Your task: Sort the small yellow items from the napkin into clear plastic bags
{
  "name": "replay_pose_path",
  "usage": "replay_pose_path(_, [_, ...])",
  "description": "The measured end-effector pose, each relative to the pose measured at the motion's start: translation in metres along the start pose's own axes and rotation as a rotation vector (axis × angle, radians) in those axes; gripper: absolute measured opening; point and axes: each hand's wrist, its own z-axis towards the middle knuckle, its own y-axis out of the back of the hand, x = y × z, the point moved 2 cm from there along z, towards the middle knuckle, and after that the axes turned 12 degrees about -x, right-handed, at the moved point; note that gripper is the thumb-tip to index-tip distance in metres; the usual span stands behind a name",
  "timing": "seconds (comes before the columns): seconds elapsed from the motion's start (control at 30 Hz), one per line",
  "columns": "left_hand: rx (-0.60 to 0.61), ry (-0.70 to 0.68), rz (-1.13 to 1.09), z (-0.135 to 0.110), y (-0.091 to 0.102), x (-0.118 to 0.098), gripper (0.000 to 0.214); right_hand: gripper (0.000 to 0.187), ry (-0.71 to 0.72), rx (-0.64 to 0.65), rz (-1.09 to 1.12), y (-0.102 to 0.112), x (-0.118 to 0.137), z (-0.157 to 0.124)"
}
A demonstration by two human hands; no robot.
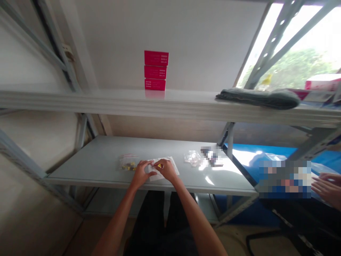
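Observation:
Both my hands are over a white paper sheet (163, 169) lying on the lower grey metal shelf (87, 160). My left hand (142, 173) rests its fingers on the sheet's left part. My right hand (167, 169) has its fingertips pinched on a small yellow piece (160, 166), which is mostly hidden by the fingers. To the left of the sheet lies a clear plastic bag with yellow pieces inside (128, 163), close to my left fingers but apart from them.
A crumpled clear plastic bag (192, 158) and a pixelated group of items (211, 156) lie right of the sheet. Above stand three stacked red boxes (156, 70) and a folded grey cloth (257, 99). At right, a co-worker's hand (326, 188) shows beside a blue surface.

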Motion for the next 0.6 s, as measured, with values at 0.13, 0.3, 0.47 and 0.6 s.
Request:
replay_pose_path(0.13, [0.000,0.023,-0.033,0.000,0.000,0.002,0.056,0.021,-0.018,0.047,0.012,-0.001,0.002,0.001])
replay_pose_path(0.3, [-0.040,0.098,-0.074,-0.001,-0.001,0.008,0.056,0.018,-0.082,0.013,0.174,0.003,-0.001,0.001])
replay_pose_path(0.47, [-0.080,0.221,-0.221,0.000,0.003,0.015,0.068,0.022,-0.212,-0.228,0.015,0.008,-0.032,0.010])
replay_pose_path(0.6, [-0.092,0.242,-0.336,0.001,0.005,0.017,0.071,0.025,-0.230,-0.168,-0.235,0.002,-0.048,0.022])
